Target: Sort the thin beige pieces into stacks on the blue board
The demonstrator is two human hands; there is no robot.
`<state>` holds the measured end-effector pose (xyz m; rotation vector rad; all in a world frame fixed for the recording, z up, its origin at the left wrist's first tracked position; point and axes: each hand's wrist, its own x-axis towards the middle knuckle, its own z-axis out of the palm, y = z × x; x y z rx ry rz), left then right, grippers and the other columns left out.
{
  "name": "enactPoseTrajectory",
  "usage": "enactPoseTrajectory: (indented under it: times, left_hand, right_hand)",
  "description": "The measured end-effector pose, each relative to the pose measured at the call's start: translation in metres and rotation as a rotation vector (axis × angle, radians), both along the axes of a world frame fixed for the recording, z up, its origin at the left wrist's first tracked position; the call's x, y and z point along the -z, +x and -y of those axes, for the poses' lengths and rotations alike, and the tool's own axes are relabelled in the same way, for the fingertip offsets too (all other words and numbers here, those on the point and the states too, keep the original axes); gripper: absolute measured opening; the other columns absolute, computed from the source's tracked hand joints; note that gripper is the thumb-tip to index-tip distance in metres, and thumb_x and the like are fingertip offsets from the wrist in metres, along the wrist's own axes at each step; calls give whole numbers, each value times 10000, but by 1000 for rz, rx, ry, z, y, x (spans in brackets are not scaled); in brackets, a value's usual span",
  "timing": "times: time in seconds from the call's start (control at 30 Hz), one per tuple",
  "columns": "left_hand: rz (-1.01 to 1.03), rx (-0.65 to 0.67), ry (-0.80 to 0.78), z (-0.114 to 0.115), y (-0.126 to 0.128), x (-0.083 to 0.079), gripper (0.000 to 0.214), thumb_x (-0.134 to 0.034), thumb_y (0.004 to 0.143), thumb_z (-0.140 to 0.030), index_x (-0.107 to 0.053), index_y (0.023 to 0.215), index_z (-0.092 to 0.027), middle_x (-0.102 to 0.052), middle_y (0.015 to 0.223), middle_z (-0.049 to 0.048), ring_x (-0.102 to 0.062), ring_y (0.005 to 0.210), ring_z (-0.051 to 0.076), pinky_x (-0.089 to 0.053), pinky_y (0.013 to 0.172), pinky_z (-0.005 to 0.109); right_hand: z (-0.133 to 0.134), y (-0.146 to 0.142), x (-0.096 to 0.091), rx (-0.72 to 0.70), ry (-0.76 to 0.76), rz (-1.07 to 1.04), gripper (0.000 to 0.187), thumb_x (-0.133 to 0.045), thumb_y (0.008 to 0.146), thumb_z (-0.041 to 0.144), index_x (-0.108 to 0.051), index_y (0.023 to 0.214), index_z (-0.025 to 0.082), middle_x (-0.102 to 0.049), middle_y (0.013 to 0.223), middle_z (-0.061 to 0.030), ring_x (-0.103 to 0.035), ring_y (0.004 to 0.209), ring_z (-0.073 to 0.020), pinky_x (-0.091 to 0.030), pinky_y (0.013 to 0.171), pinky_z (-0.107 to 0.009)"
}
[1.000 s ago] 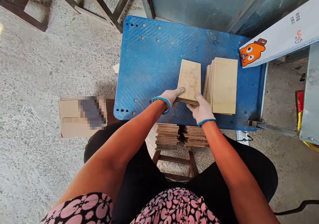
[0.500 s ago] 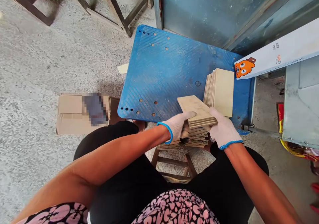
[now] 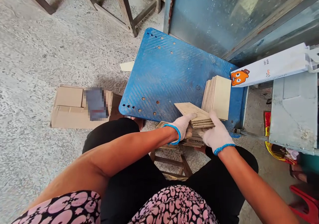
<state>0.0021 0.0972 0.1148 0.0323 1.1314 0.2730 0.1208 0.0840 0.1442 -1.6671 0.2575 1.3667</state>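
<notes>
Both my hands wear white knit gloves with blue cuffs. My left hand (image 3: 183, 127) grips the near left side of a short stack of thin plywood boards (image 3: 191, 111), its thumb on top. On the right end of that same stack, my right hand (image 3: 217, 133) is closed, fingers partly hidden beneath. The held stack slants over the near edge of the blue plastic table (image 3: 164, 71). Just beyond it, a taller row of plywood boards (image 3: 216, 96) leans together on the table. Below my hands, more stacked boards (image 3: 191, 141) rest on a wooden stool (image 3: 169, 161).
A white paper bag (image 3: 269, 66) with an orange cartoon lies at the table's right end, by a grey metal box (image 3: 294, 111). A cardboard box (image 3: 69, 116) with a blurred-out dark item sits on the floor at left. Wooden frames (image 3: 124, 11) and a blue metal panel (image 3: 199, 18) stand behind.
The camera view has shifted and turned slightly. Both hands still hold the plywood stack, which sits slightly lower and more tilted relative to the row of boards.
</notes>
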Motion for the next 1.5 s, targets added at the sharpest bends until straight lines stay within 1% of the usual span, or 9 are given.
enactPoseTrajectory:
  times: [0.23,0.43,0.67,0.8,0.93,1.07,1.13,1.37,1.5]
  left_hand:
    - [-6,0,-8,-4,-8,2,343,-670,808,-457,-492,656,-206,-405,425,-66,-332,338,69,-256,320,179]
    - [10,24,-27,-5,-4,-6,245,-619,869,-410,-589,767,-189,-543,483,-37,-430,357,78,-347,352,176]
    - [-32,61,4,6,-3,-6,243,-604,883,-410,-612,802,-181,-575,543,-28,-482,422,86,-409,415,186]
    - [-66,203,68,16,1,1,308,-591,879,-472,-605,792,-176,-554,575,-28,-459,434,73,-398,416,181]
    - [-49,497,237,20,1,6,361,-627,823,-543,-615,816,-182,-562,593,-13,-501,474,97,-455,458,212]
    - [161,881,532,9,-7,4,360,-729,712,-532,-657,750,-182,-590,627,8,-547,555,122,-467,497,223]
    - [198,991,644,-1,-14,-1,349,-723,708,-514,-661,691,-171,-589,620,19,-522,558,117,-459,511,230]
    - [-285,1137,964,-30,-35,-25,370,-606,780,-520,-742,872,-187,-680,720,34,-594,688,158,-458,643,277]
    - [-302,1080,1046,-25,-34,-36,391,-578,798,-507,-753,952,-192,-717,797,46,-622,777,174,-466,696,285]
  right_hand:
    - [13,-7,26,-198,126,143,316,-664,862,429,-596,1093,223,-750,997,-44,-707,1013,-223,-629,786,-376]
    - [9,-25,26,65,36,25,354,-737,809,410,-618,1079,215,-754,919,-20,-730,904,-203,-621,827,-359]
    - [20,-14,49,18,25,75,383,-743,762,278,-619,1122,239,-754,957,9,-731,923,-195,-632,822,-354]
    - [30,9,59,-131,61,76,428,-712,749,233,-621,1167,215,-751,991,-5,-721,980,-208,-635,823,-357]
    - [42,26,57,-169,73,69,400,-688,756,210,-645,1153,190,-752,1030,-39,-713,1014,-219,-628,839,-349]
    - [59,38,35,-226,102,67,394,-652,789,222,-646,1181,180,-744,1103,-77,-708,1042,-250,-620,866,-415]
    - [69,47,16,-219,114,83,427,-651,778,188,-640,1205,178,-738,1130,-83,-704,1058,-255,-609,894,-426]
    - [109,100,-63,-435,74,192,497,-749,718,183,-668,1208,177,-721,1178,-104,-698,1070,-299,-596,924,-447]
    - [132,129,-96,-569,58,320,522,-795,680,249,-694,1190,210,-722,1176,-96,-693,1069,-331,-597,915,-480]
